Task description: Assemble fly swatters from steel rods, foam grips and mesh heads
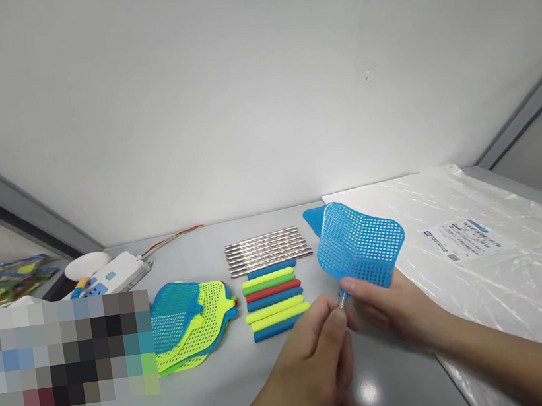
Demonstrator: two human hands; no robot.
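My right hand (398, 303) pinches the neck of a blue fly swatter head (362, 239), a perforated plastic paddle tilted upward. Close against it, my left hand (314, 347) is closed around a thin metal rod (343, 302). Only the rod's tip shows, meeting the swatter's neck; the rest is hidden in the fist. Left of my hands lies a row of coloured handle tubes (273, 291) in blue, yellow, green and red. Behind them several silver rods (267, 247) lie side by side. A pile of blue and yellow swatter heads (214, 303) rests farther left.
A white plastic-wrapped sheet with a label (466, 240) covers the right of the grey table (216, 396). Another blue piece (314, 218) lies partly behind the held swatter head. A power strip (115, 275) and packaged items (6, 281) are at left; a pale wall stands behind.
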